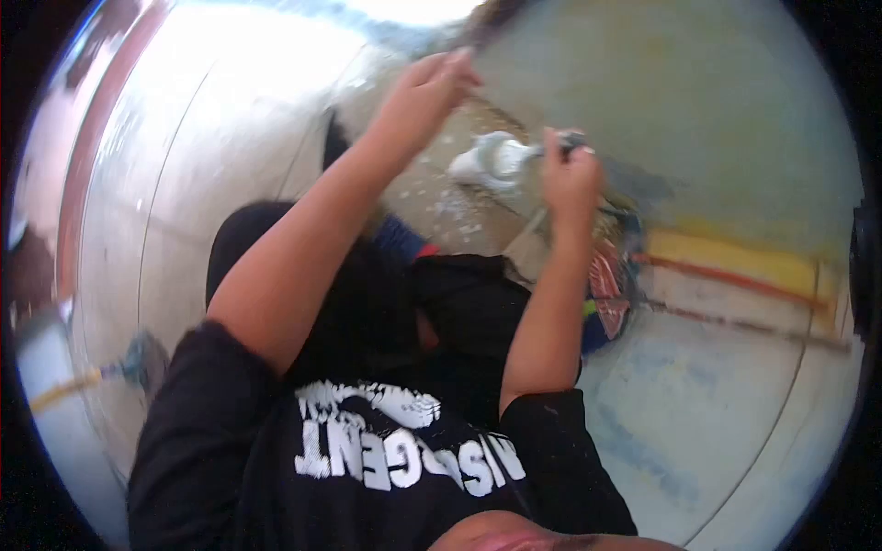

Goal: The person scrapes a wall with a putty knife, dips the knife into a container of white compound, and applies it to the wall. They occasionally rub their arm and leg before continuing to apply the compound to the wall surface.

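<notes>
My left hand point(432, 87) is raised toward the top of the view, its fingers closed around a thin brownish object point(485, 20) that is too blurred to name. Lower and to the right, my right hand point(570, 174) is closed on a dark handle point(574, 140). The handle joins a rounded grey-white tool head point(501, 158) just left of that hand. Both arms reach forward from my black printed T-shirt point(395, 450). The tool head sits against a pale plastered surface point(698, 110).
Pale chips and debris point(450, 200) lie scattered below the tool head. A yellow band with red stripes point(735, 262) crosses the surface at right, beside a red-and-blue object point(608, 294). A brush with a yellow handle point(138, 360) lies at the far left on the light floor point(211, 138).
</notes>
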{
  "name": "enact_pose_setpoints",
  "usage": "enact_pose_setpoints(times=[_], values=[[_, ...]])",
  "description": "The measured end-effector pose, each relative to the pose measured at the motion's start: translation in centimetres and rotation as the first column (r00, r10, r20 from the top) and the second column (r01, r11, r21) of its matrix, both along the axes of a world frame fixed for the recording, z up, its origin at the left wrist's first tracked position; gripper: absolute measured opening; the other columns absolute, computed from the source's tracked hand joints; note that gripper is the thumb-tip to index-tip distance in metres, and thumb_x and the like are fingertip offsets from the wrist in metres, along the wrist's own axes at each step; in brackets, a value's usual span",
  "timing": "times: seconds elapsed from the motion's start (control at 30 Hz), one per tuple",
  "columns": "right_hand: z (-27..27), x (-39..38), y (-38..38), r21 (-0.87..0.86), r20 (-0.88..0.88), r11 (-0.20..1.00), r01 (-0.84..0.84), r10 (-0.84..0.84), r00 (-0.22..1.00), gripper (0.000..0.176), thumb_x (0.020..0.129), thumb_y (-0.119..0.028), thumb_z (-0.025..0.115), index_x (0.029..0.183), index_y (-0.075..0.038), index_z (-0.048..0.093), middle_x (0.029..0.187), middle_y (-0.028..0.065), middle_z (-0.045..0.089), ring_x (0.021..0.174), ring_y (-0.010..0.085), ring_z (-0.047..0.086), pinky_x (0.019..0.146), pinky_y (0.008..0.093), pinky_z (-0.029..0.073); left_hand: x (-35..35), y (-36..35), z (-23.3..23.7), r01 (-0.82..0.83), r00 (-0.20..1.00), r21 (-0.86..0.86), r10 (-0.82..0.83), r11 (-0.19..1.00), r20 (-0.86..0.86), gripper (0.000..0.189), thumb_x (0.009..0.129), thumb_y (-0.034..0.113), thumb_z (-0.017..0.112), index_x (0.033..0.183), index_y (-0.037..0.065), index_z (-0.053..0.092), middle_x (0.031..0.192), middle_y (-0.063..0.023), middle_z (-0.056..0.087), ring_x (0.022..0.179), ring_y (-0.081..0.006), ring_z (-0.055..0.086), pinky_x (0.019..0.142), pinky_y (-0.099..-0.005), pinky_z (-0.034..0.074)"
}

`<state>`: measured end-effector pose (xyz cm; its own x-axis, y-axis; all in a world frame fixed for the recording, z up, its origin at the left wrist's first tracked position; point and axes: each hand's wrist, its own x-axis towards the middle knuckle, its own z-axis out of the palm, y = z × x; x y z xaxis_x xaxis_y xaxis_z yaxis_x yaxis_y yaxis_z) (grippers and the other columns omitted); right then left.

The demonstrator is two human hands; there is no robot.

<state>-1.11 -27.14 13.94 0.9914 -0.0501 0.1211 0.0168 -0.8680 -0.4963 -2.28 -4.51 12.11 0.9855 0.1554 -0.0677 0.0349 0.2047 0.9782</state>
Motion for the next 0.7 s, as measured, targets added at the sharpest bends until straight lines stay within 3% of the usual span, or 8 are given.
enact_pose_setpoints(times=[0.03,0.13,0.17,0.2,0.23,0.27,0.33,0.7], values=[[0.8,-0.2,0.3,0.074,-0.024,0.997,0.003,-0.002,1.000,0.045,0.094,-0.034,0.065,0.067,0.002,0.059,0.057,0.0100,0.058,0.054,0.0168,0.053,0.055,0.0379,0.045,0.2,-0.1,-0.1,0.004,1.000,-0.002,-0.004,1.000,0.004,0.045,0.101,0.046,0.050,0.096,0.005,0.069,0.072,0.0011,0.053,0.068,-0.0102,0.048,0.062,-0.0268,0.039],[0.2,-0.1,-0.7,0.236,-0.088,0.971,0.033,-0.013,0.996,0.039,0.095,-0.033,0.062,0.076,0.001,0.068,0.063,0.0163,0.064,0.056,0.0232,0.060,0.057,0.0407,0.048,0.1,-0.6,0.4,0.013,0.987,-0.001,-0.013,1.000,-0.162,0.037,0.100,0.046,0.050,0.096,0.014,0.069,0.069,0.0068,0.047,0.060,-0.0051,0.041,0.054,-0.0236,0.034],[1.6,-0.8,-0.4,0.256,-0.025,0.967,-0.002,0.009,1.000,0.038,0.094,-0.033,0.062,0.077,0.000,0.069,0.065,0.0187,0.065,0.058,0.0280,0.063,0.058,0.0424,0.049,2.2,0.6,-4.0,-0.017,0.953,-0.013,0.012,1.000,-0.303,0.035,0.100,0.044,0.050,0.093,0.015,0.069,0.067,0.0087,0.047,0.059,-0.0048,0.043,0.053,-0.0229,0.035],[-1.5,0.5,-1.4,0.348,0.075,0.933,-0.090,0.068,0.995,0.038,0.091,-0.034,0.064,0.077,0.001,0.069,0.068,0.0222,0.065,0.065,0.0362,0.066,0.062,0.0457,0.050,1.5,0.7,-2.3,0.073,0.978,-0.033,-0.078,0.997,-0.194,0.030,0.099,0.041,0.052,0.092,0.016,0.067,0.069,0.0083,0.052,0.059,-0.0045,0.046,0.054,-0.0218,0.037],[-0.1,-0.5,-2.1,0.195,0.268,0.976,-0.101,0.046,0.962,0.038,0.088,-0.036,0.065,0.079,0.000,0.070,0.070,0.0234,0.065,0.069,0.0419,0.065,0.067,0.0502,0.050,5.4,1.8,-6.4,0.146,0.934,-0.210,-0.205,0.967,-0.294,0.027,0.098,0.037,0.053,0.098,0.014,0.067,0.073,0.0078,0.053,0.061,-0.0033,0.046,0.052,-0.0205,0.037],[0.0,-0.3,-2.2,0.218,0.315,0.967,-0.131,0.057,0.947,0.035,0.087,-0.035,0.065,0.088,0.000,0.071,0.071,0.0244,0.064,0.073,0.0425,0.065,0.071,0.0527,0.050,3.0,-0.5,-1.6,0.049,0.937,0.058,-0.026,0.997,-0.349,0.027,0.098,0.037,0.055,0.103,0.013,0.066,0.075,0.0075,0.050,0.060,-0.0018,0.044,0.048,-0.0182,0.033],[0.1,-1.2,-2.1,0.210,0.314,0.972,-0.106,0.035,0.949,0.034,0.088,-0.031,0.063,0.098,0.000,0.067,0.075,0.0241,0.064,0.076,0.0420,0.065,0.073,0.0531,0.051,1.9,0.2,-2.7,0.064,0.975,-0.056,-0.074,0.996,-0.207,0.033,0.101,0.039,0.053,0.112,0.011,0.066,0.077,0.0077,0.048,0.061,-0.0005,0.040,0.049,-0.0159,0.028],[0.5,-2.0,-3.1,0.333,0.271,0.933,-0.139,0.047,0.961,0.033,0.085,-0.027,0.065,0.099,0.002,0.065,0.083,0.0243,0.068,0.082,0.0421,0.068,0.079,0.0516,0.054,1.4,-0.7,-4.0,0.125,0.968,0.150,-0.088,0.981,-0.233,0.045,0.103,0.044,0.048,0.123,0.005,0.061,0.078,0.0061,0.043,0.062,-0.0027,0.035,0.050,-0.0189,0.023]])
